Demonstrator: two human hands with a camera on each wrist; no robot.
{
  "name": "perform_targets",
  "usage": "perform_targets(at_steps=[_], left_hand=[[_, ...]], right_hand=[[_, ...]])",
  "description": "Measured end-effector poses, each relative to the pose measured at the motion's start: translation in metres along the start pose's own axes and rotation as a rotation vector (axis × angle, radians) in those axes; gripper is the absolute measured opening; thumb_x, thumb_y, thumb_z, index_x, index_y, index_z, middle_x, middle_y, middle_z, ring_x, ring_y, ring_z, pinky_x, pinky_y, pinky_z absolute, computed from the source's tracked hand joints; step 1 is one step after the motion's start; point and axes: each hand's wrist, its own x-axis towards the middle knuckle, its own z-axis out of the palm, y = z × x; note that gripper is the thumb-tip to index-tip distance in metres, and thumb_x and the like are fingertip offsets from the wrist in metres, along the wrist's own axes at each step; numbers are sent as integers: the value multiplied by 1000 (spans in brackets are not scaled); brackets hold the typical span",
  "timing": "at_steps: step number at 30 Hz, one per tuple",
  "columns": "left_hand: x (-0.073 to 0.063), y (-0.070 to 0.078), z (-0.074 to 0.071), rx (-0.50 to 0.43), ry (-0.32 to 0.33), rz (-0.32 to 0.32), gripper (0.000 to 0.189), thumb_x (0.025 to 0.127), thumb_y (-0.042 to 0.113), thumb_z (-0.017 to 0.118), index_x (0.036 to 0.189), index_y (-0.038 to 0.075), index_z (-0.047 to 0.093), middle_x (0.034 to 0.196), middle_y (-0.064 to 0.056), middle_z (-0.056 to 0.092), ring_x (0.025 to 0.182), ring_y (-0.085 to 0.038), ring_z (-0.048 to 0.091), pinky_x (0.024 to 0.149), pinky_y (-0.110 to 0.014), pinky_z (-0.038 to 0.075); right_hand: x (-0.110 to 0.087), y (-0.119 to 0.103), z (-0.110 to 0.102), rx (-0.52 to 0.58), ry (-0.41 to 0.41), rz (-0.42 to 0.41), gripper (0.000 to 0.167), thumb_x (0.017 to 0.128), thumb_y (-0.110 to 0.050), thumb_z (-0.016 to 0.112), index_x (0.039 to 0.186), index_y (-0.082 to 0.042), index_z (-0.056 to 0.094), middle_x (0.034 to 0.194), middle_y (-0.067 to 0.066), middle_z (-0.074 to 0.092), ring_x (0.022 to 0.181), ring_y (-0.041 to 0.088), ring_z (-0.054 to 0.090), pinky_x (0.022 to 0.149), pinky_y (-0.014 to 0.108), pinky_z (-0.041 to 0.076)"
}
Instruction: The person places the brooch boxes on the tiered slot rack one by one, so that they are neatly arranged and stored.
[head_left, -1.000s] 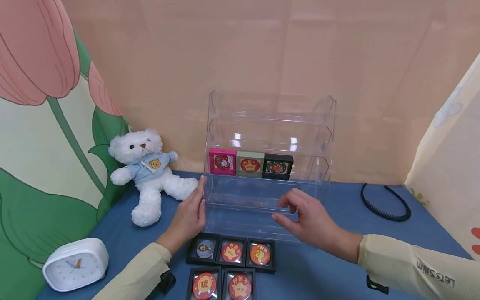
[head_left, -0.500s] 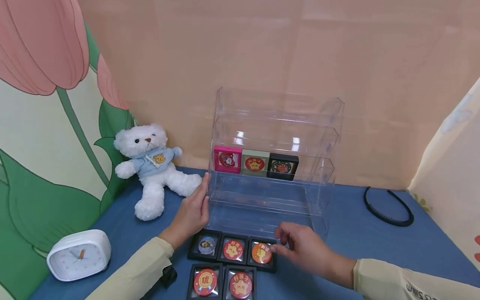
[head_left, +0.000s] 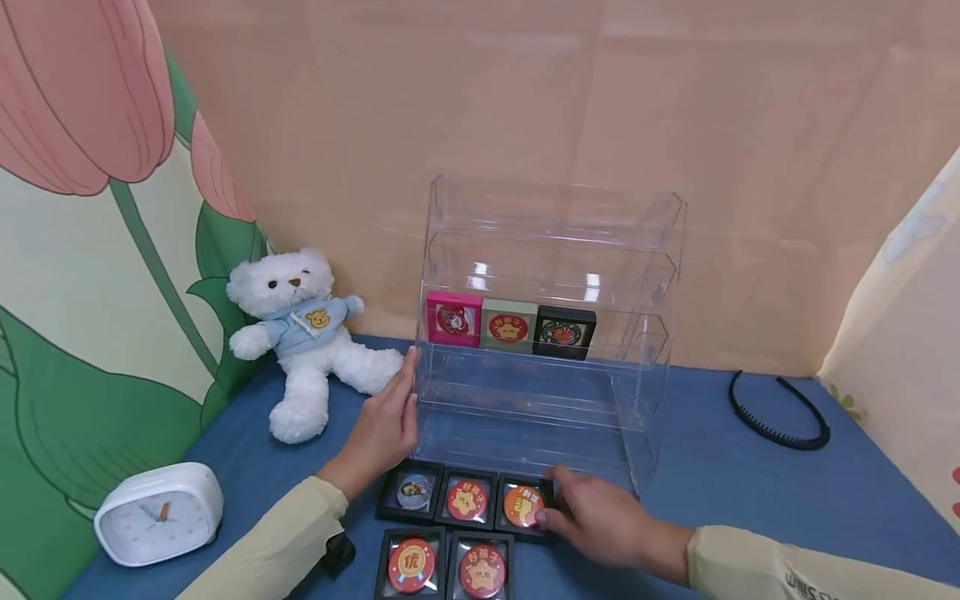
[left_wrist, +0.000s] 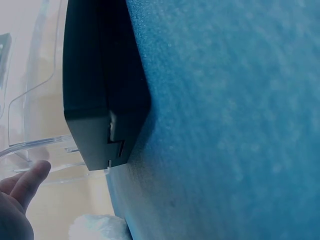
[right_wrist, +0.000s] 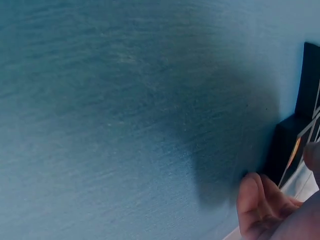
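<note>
My left hand [head_left: 378,433] lies with fairly straight fingers against the left side of a clear tiered display rack [head_left: 540,392]. The left wrist view shows its fingers [left_wrist: 31,185] near the clear plastic. At the front row's right end, my right hand [head_left: 600,512] pinches the edge of a black badge case with an orange badge [head_left: 522,506]. Its thumb is over the case's front, and its fingers [right_wrist: 250,195] are at the side in the right wrist view. Beside it lie black cases with a red star badge [head_left: 466,500] and a bluish badge [head_left: 413,492].
Two more black cases, with a red badge [head_left: 411,565] and a star badge [head_left: 482,572], lie nearer. Pink [head_left: 453,318], green [head_left: 509,326] and black [head_left: 565,332] boxes stand on the rack. Around are a teddy bear [head_left: 307,333], a white clock [head_left: 159,514] and a black headband [head_left: 776,429].
My right hand has come down from in front of the rack to the case with the orange badge and taken its edge. My left hand stays at the rack's side. The view has shifted slightly.
</note>
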Motion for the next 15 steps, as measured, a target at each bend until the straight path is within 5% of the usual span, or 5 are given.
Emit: perform_targets(at_steps=[9, 15], left_hand=[[0, 0, 0, 2, -4, -4, 75, 85, -9, 60, 149, -2, 20, 147, -16, 35, 124, -32, 46, 93, -41, 42], [0, 0, -1, -4, -3, -3, 76, 85, -9, 60, 149, -2, 20, 147, -16, 36, 121, -33, 49, 92, -41, 43]], right_hand=[[1, 1, 6, -60, 31, 15, 47, 91, -38, 62, 126, -7, 53, 66, -13, 43, 54, 4, 41, 43, 26, 33], [-2, 3, 5, -75, 28, 5, 49, 91, -36, 63, 127, -3, 53, 88, -4, 62, 76, 12, 59, 57, 33, 49]])
